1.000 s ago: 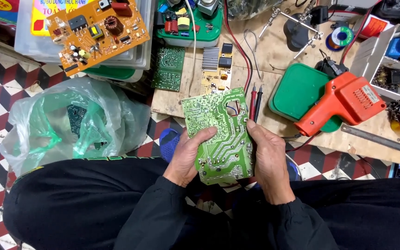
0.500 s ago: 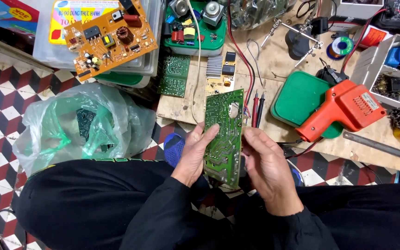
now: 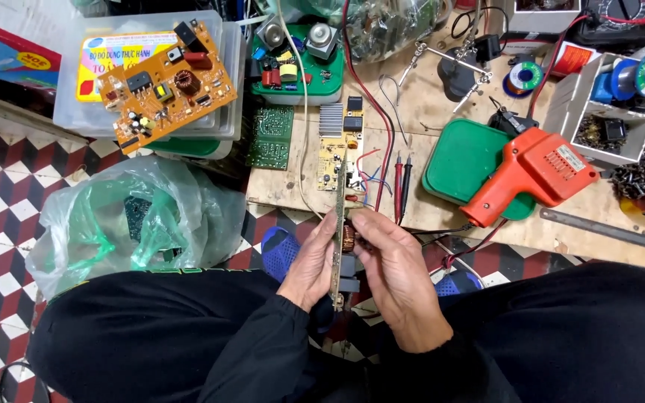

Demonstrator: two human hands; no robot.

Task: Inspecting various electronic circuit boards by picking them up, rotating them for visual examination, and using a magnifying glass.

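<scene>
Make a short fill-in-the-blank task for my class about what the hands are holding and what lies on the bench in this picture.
1. Both hands, the left hand and the right hand, hold a circuit board turned ____ to the camera.
2. The soldering gun lying on the green lid is ____ in colour.
3. The orange circuit board rests on a clear plastic ____.
4. The crumpled plastic bag lies on the tiled ____.

Missing words: edge-on; orange; box; floor
</scene>
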